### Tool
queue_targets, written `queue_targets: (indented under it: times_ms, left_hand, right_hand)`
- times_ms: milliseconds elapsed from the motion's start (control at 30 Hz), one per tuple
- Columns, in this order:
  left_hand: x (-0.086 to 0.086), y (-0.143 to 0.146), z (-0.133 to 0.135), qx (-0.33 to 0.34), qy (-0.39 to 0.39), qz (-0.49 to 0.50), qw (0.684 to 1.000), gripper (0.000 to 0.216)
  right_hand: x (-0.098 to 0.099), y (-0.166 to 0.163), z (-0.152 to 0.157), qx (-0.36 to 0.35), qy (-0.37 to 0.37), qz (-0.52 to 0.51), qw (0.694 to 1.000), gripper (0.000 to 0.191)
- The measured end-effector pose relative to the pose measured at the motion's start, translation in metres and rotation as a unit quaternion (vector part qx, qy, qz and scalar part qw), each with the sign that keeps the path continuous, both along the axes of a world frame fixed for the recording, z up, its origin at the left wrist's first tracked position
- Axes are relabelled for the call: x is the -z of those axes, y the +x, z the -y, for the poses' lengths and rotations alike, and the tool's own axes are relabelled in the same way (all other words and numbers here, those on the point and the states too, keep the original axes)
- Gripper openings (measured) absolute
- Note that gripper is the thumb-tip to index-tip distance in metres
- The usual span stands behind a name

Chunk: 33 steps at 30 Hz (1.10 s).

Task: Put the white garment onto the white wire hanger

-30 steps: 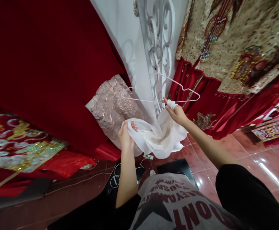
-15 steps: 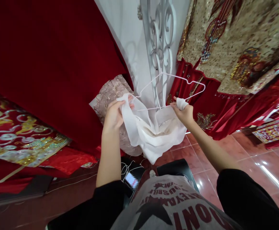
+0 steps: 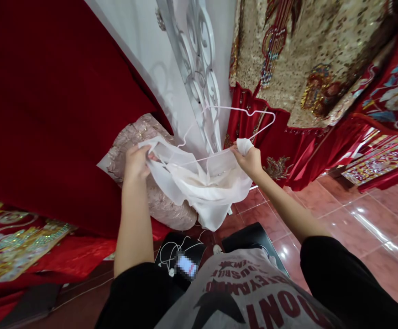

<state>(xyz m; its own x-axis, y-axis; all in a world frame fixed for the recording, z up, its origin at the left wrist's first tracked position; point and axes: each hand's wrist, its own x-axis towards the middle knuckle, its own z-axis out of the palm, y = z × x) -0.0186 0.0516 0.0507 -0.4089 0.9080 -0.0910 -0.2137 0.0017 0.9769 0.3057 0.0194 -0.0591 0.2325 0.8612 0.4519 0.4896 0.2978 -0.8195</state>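
Observation:
A sheer white garment [image 3: 206, 183] is stretched between my two hands, its lower part sagging toward me in folds. My left hand [image 3: 138, 161] is closed on its left edge. On the other side, my right hand [image 3: 248, 160] grips the right edge, with some white cloth wrapped over the fingers. Just behind the cloth hangs a pale pink hanger [image 3: 259, 112] against a scrollwork metal stand; its lower bar passes behind the sheer fabric. I cannot tell whether the garment is attached to the hanger. The garment's exact kind is unclear.
Beside my left hand lies pinkish brocade cloth [image 3: 166, 208]. Red drapes [image 3: 48, 91] fill the left; a gold sequined garment [image 3: 295, 55] hangs at the right. The ornate silver stand [image 3: 199, 68] rises ahead. A lit phone [image 3: 186, 266] with white cables rests low, near my lap.
My left hand has moved left and slightly down, drawing the white garment wider. My right hand still grips its edge. The whole view has shifted a little to the right.

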Motion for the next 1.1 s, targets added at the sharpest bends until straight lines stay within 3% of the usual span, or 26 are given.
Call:
queue_targets:
  times_ms: [100, 233, 433, 533, 633, 733, 800, 867, 967, 1100]
  left_hand:
    - [-0.001, -0.01, 0.007, 0.03, -0.028, 0.036, 0.999, 0.033]
    - [-0.004, 0.004, 0.014, 0.074, -0.017, 0.042, 0.996, 0.034]
    - [-0.013, 0.042, 0.012, 0.192, 0.003, -0.057, 0.98, 0.014]
    - [-0.008, 0.052, 0.005, 0.195, 0.071, -0.184, 0.961, 0.014]
    - [0.001, 0.052, 0.0, 0.172, 0.139, -0.326, 0.919, 0.021]
    - [0.009, 0.047, -0.002, 0.17, 0.147, -0.36, 0.905, 0.022]
    - [0.011, 0.043, -0.001, 0.161, 0.141, -0.362, 0.907, 0.02]
    - [0.01, 0.04, 0.0, 0.147, 0.14, -0.39, 0.898, 0.017]
    - [0.003, 0.034, 0.003, 0.142, 0.122, -0.513, 0.838, 0.01]
    - [-0.011, 0.027, 0.011, 0.163, 0.044, -0.666, 0.727, 0.031]
  right_hand:
    - [0.002, -0.004, -0.001, -0.003, -0.01, 0.003, 1.0, 0.029]
    - [0.004, -0.016, -0.006, 0.002, -0.01, 0.007, 1.0, 0.028]
    - [0.001, -0.02, -0.008, -0.009, -0.002, -0.028, 1.0, 0.025]
    - [-0.008, -0.014, -0.004, -0.043, 0.022, -0.096, 0.994, 0.028]
    - [-0.021, 0.0, 0.004, -0.128, -0.057, -0.165, 0.976, 0.034]
    - [-0.035, 0.028, 0.012, -0.226, -0.186, -0.193, 0.937, 0.037]
    - [-0.043, 0.052, 0.012, -0.222, -0.232, -0.229, 0.919, 0.03]
    - [-0.053, 0.077, 0.006, -0.169, -0.263, -0.263, 0.913, 0.019]
    - [-0.076, 0.11, -0.014, -0.091, -0.303, -0.257, 0.913, 0.012]
    - [-0.114, 0.131, -0.053, -0.017, -0.289, -0.154, 0.945, 0.011]
